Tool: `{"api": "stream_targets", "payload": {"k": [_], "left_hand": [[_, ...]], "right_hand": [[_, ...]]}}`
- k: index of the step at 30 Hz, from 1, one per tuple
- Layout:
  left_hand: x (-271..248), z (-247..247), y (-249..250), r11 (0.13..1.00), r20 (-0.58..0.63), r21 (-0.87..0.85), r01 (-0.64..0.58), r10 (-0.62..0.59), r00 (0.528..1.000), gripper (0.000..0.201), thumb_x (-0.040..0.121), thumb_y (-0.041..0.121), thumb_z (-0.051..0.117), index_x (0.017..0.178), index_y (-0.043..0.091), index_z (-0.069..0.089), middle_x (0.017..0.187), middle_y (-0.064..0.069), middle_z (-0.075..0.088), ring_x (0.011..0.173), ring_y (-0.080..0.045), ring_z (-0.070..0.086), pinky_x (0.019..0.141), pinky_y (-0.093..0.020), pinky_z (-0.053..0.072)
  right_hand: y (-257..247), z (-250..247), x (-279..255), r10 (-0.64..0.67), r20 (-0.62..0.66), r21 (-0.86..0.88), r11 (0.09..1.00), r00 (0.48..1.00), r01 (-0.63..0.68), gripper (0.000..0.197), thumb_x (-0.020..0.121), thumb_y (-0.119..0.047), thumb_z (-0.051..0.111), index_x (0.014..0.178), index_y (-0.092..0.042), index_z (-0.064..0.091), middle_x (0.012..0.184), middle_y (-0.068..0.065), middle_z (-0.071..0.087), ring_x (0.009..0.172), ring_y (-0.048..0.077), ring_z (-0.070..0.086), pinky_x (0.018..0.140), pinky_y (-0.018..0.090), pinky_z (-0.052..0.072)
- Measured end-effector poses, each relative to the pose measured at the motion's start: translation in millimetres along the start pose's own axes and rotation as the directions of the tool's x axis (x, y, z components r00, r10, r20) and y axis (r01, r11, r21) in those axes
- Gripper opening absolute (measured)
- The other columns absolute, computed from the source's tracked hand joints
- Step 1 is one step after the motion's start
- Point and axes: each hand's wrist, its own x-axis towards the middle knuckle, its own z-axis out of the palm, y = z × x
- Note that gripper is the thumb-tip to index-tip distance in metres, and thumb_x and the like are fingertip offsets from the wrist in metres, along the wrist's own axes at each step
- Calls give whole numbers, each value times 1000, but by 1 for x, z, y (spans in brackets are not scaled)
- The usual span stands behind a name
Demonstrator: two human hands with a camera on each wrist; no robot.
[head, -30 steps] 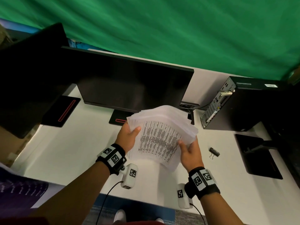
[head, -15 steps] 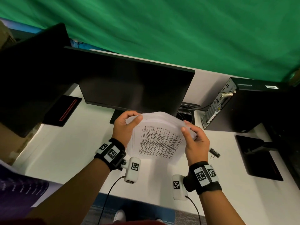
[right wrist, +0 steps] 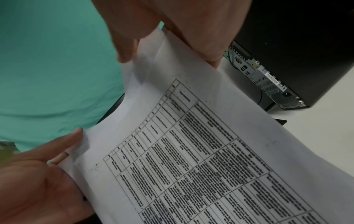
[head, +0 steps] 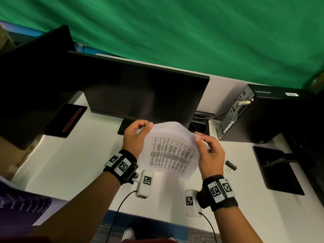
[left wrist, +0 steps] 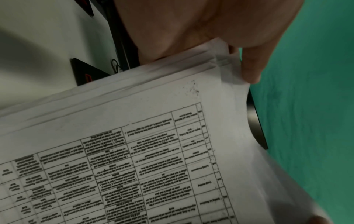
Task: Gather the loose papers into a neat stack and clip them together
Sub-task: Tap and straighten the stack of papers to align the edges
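Note:
A stack of white papers (head: 169, 149) with a printed table on the top sheet stands nearly upright on the white desk (head: 73, 165), held between both hands. My left hand (head: 135, 135) grips its upper left corner, thumb in front. My right hand (head: 209, 151) pinches its upper right edge. The left wrist view shows the stack's sheet edges (left wrist: 172, 71) slightly staggered under my fingers (left wrist: 250, 71). In the right wrist view the top sheet (right wrist: 201, 151) fills the frame, my thumb (right wrist: 124, 50) on its top edge. A black binder clip (head: 231, 166) lies on the desk right of my right hand.
A black monitor (head: 145, 92) stands just behind the papers, a second dark screen (head: 35, 81) at the left. A black computer case (head: 263, 113) and a monitor base (head: 278, 171) sit at the right. Green cloth (head: 175, 32) hangs behind.
The papers went from lying tilted in my hands to standing upright on the desk. Both hands slid up from the lower sides to the top corners.

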Motion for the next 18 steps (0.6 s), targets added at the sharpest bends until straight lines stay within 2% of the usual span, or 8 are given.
{"api": "stream_targets", "payload": {"k": [3,4,6,8,10,12,15,18], "left_hand": [[2,-3,-1,999,-4,-46,8,-8,1000,5,90,13,62,89,13,67,97,-8,69,88,-18,64,74,-26,52],[2,-3,-1,999,-1,-54,8,-8,1000,7,90,11,61,89,13,67,97,-8,68,89,-19,63,75,-27,51],[1,-3,0,998,14,-62,4,-3,1000,7,90,12,61,90,15,68,95,-3,67,90,-18,62,79,-29,51],[0,-2,1,999,21,-41,-5,5,1000,4,90,17,64,89,16,68,91,3,67,88,-11,62,79,-26,51],[0,0,0,999,2,27,-24,24,1000,5,89,20,66,87,16,66,88,5,66,83,-7,61,75,-22,49],[3,0,-3,999,-24,40,-35,36,999,2,89,18,66,87,17,65,90,2,66,86,-11,62,77,-23,48],[6,2,-5,998,-44,44,-34,36,998,6,92,17,60,91,21,65,97,-1,69,93,-17,64,82,-27,50],[6,5,-6,998,-23,63,-25,26,999,14,98,25,50,100,19,63,102,0,68,93,-15,64,76,-23,51]], "right_hand": [[5,-2,2,27,-69,-13,1000,997,-28,7,88,-35,60,83,-32,56,92,-6,66,88,20,61,81,46,54],[5,-3,2,39,-70,32,999,997,-37,4,87,-31,54,84,-30,53,94,-4,68,88,20,61,82,43,52],[3,-3,1,14,-68,78,997,998,-9,7,89,-18,46,91,-21,52,100,-3,74,92,14,63,83,22,50],[-1,-2,0,-9,-45,55,998,999,11,8,96,-18,49,95,-18,57,102,-4,74,93,7,64,77,12,47],[-2,1,-1,-4,-41,-4,1000,999,4,7,94,-31,58,90,-26,62,102,-3,74,91,5,65,76,21,50],[-1,3,0,13,-55,-31,999,998,-15,7,95,-25,61,88,-27,59,101,0,74,92,10,68,74,32,54],[1,5,0,0,-71,-41,999,997,-2,18,102,-15,49,95,-30,55,103,-1,75,92,15,67,69,24,53],[-2,7,-1,2,-50,-8,1000,999,-2,22,105,-14,43,99,-31,57,106,3,74,96,12,67,73,14,50]]}}
